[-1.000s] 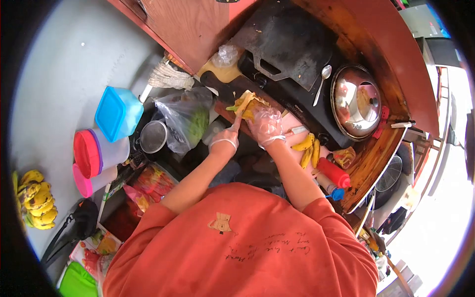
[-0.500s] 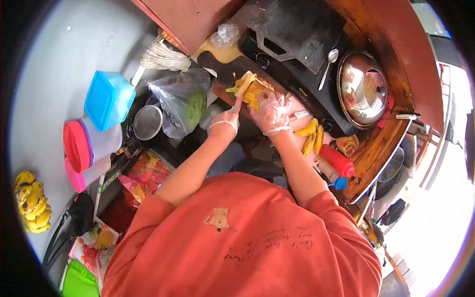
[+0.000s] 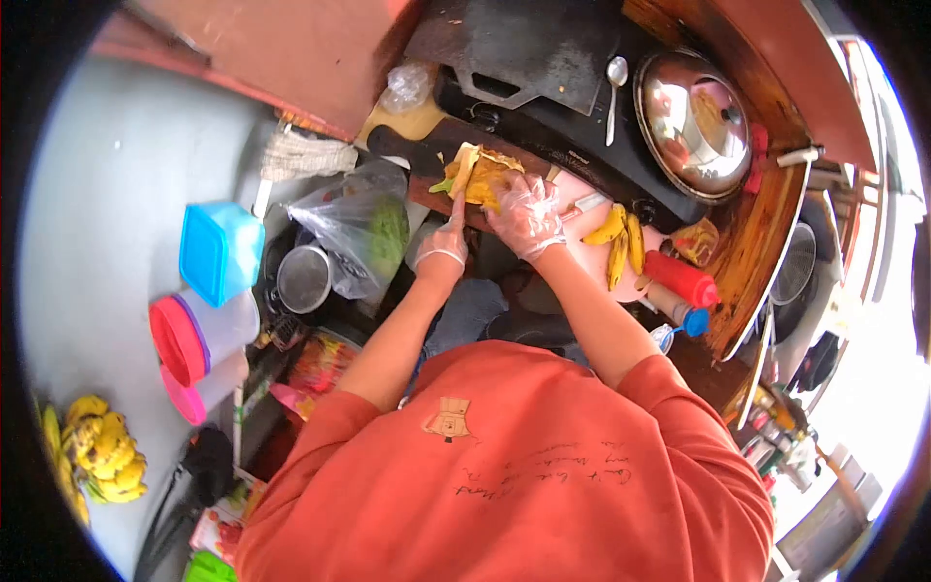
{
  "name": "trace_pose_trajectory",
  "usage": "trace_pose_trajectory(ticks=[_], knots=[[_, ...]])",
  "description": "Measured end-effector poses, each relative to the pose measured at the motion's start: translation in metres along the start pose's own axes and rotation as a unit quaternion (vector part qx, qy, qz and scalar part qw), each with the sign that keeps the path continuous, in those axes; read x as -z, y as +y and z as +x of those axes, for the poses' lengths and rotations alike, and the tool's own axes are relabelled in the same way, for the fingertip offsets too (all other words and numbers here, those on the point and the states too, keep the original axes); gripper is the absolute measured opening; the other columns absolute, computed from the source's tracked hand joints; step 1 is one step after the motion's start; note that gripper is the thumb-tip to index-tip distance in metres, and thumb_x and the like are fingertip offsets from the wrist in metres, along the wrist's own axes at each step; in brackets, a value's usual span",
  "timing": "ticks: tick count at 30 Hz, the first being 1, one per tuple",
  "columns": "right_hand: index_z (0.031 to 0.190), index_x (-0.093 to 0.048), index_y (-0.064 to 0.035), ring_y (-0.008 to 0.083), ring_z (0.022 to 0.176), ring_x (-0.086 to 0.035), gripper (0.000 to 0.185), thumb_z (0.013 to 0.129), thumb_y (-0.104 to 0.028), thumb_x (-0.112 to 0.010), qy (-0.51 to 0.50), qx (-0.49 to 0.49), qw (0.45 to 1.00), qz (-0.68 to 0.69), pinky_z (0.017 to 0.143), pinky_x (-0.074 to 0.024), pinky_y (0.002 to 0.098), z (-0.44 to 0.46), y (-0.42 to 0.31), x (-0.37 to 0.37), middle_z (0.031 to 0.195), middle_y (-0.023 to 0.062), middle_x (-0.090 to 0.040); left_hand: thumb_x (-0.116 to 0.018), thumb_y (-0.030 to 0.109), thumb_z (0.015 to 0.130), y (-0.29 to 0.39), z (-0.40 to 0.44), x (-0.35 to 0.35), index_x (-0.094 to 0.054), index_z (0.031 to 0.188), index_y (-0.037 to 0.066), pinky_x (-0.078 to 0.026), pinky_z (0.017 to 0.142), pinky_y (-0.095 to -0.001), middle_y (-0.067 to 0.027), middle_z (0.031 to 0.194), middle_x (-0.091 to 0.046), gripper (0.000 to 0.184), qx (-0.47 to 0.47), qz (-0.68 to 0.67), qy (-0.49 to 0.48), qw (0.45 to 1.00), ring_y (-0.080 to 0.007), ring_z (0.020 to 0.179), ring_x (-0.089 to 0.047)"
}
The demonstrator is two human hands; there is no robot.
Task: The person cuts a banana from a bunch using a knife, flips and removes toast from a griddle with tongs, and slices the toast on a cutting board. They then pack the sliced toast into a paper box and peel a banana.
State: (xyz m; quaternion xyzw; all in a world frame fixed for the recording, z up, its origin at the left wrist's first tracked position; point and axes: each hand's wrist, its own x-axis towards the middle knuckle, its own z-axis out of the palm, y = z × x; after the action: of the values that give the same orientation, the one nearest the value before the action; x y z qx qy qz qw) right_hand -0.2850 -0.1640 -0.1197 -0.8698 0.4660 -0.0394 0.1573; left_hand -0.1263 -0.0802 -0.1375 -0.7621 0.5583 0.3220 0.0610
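Observation:
A flat slab of yellow-orange food [image 3: 495, 177], with a bit of green at its left end, lies on a dark wooden board [image 3: 424, 191]. My left hand [image 3: 443, 244], in a clear plastic glove, is closed around the near end of a pale flat tool [image 3: 467, 167], its index finger stretched along it. The tool lies across the left part of the food; its exact kind is unclear. My right hand [image 3: 529, 215], also gloved in clear plastic, presses curled fingers on the food's right end. Right of that hand, a knife [image 3: 585, 206] rests on a pink board [image 3: 580, 233].
Bananas [image 3: 618, 238], a red squeeze bottle [image 3: 681, 278] and a blue-capped bottle [image 3: 679, 308] are at right. Beyond the board stands a black stove [image 3: 572, 145] with a spoon [image 3: 614, 97] and a domed lid [image 3: 692, 126]. At left are a plastic bag [image 3: 354, 228] and a strainer [image 3: 304, 278].
The whole view has shifted and turned slightly. Both hands stay at the food, with the pale tool still across its left part; my right fingers have shifted slightly on it.

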Motion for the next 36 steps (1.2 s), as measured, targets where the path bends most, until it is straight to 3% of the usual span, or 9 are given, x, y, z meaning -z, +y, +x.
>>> trace_pose_trajectory(ticks=[4, 6, 8, 13, 14, 16, 22, 28, 36], knots=[[0.118, -0.072, -0.0120, 0.0317, 0.122, -0.053, 0.044, 0.082, -0.037, -0.073, 0.042, -0.002, 0.999, -0.026, 0.098, -0.0410, 0.0493, -0.005, 0.001, -0.003, 0.130, 0.0096, -0.060, -0.056, 0.018, 0.097, 0.007, -0.006, 0.016, -0.009, 0.165, 0.028, -0.057, 0.082, -0.0530, -0.0259, 0.104, -0.072, 0.084, 0.011, 0.002, -0.014, 1.000, -0.0422, 0.091, -0.072], [0.102, -0.073, -0.0066, 0.0327, 0.122, -0.050, 0.034, 0.082, -0.033, -0.073, 0.046, -0.020, 0.999, 0.016, 0.101, -0.0383, 0.0488, -0.004, -0.003, -0.001, 0.131, 0.0120, -0.059, -0.057, 0.020, 0.097, 0.004, -0.009, 0.032, -0.010, 0.165, 0.026, -0.056, 0.081, -0.0532, -0.0260, 0.104, -0.072, 0.083, 0.018, 0.004, -0.042, 0.999, -0.0428, 0.091, -0.071], [0.103, -0.073, -0.0073, 0.0323, 0.121, -0.050, 0.033, 0.082, -0.034, -0.072, 0.048, -0.028, 0.998, 0.016, 0.101, -0.0382, 0.0489, -0.004, -0.003, 0.004, 0.129, 0.0119, -0.060, -0.057, 0.020, 0.097, -0.004, -0.013, 0.042, -0.012, 0.165, 0.025, -0.055, 0.079, -0.0535, -0.0258, 0.104, -0.072, 0.081, -0.017, 0.016, -0.038, 0.999, -0.0434, 0.089, -0.071], [0.116, -0.070, -0.0097, 0.0317, 0.122, -0.051, 0.043, 0.085, -0.039, -0.071, 0.024, -0.031, 0.999, 0.036, 0.101, -0.0388, 0.0495, -0.009, 0.005, 0.014, 0.128, 0.0099, -0.061, -0.055, 0.012, 0.095, 0.016, -0.046, 0.065, -0.014, 0.164, 0.027, -0.055, 0.079, -0.0537, -0.0243, 0.106, -0.072, 0.082, -0.028, -0.063, -0.026, 0.997, -0.0443, 0.088, -0.070], [0.116, -0.070, -0.0097, 0.0317, 0.122, -0.051, 0.043, 0.085, -0.039, -0.071, 0.026, -0.031, 0.999, 0.037, 0.101, -0.0388, 0.0495, -0.009, 0.005, 0.016, 0.128, 0.0099, -0.061, -0.055, 0.012, 0.095, 0.022, -0.051, 0.065, -0.012, 0.164, 0.029, -0.055, 0.078, -0.0542, -0.0247, 0.104, -0.072, 0.084, -0.051, -0.042, 0.006, 0.998, -0.0446, 0.086, -0.070], [0.122, -0.067, -0.0098, 0.0319, 0.122, -0.053, 0.049, 0.086, -0.043, -0.070, 0.001, -0.072, 0.997, 0.005, 0.100, -0.0399, 0.0504, -0.007, 0.003, 0.016, 0.126, 0.0090, -0.063, -0.056, 0.013, 0.095, 0.039, -0.050, 0.069, -0.013, 0.164, 0.029, -0.055, 0.078, -0.0543, -0.0243, 0.102, -0.072, 0.083, -0.032, -0.024, -0.029, 0.999, -0.0437, 0.086, -0.071], [0.128, -0.068, -0.0124, 0.0317, 0.123, -0.055, 0.054, 0.086, -0.047, -0.069, -0.004, -0.072, 0.997, 0.024, 0.102, -0.0390, 0.0502, -0.005, 0.009, 0.020, 0.124, 0.0104, -0.067, -0.059, 0.013, 0.090, 0.045, -0.031, 0.048, -0.018, 0.164, 0.024, -0.056, 0.078, -0.0526, -0.0217, 0.097, -0.074, 0.085, -0.013, 0.016, -0.024, 1.000, -0.0414, 0.086, -0.072], [0.127, -0.068, -0.0109, 0.0309, 0.121, -0.055, 0.047, 0.091, -0.040, -0.062, 0.018, -0.030, 0.999, 0.021, 0.101, -0.0398, 0.0509, -0.011, 0.018, 0.013, 0.129, 0.0072, -0.066, -0.055, 0.013, 0.093, 0.059, -0.030, 0.057, -0.013, 0.165, 0.018, -0.057, 0.081, -0.0509, -0.0219, 0.103, -0.074, 0.083, -0.001, 0.020, -0.053, 0.998, -0.0401, 0.089, -0.073], [0.126, -0.069, -0.0114, 0.0293, 0.121, -0.053, 0.043, 0.093, -0.035, -0.056, 0.003, -0.024, 1.000, 0.008, 0.101, -0.0390, 0.0505, -0.009, 0.022, 0.004, 0.128, 0.0056, -0.066, -0.047, 0.016, 0.098, 0.060, -0.017, 0.046, -0.006, 0.166, 0.025, -0.057, 0.084, -0.0517, -0.0238, 0.112, -0.073, 0.080, 0.022, 0.026, -0.069, 0.997, -0.0426, 0.094, -0.073]])
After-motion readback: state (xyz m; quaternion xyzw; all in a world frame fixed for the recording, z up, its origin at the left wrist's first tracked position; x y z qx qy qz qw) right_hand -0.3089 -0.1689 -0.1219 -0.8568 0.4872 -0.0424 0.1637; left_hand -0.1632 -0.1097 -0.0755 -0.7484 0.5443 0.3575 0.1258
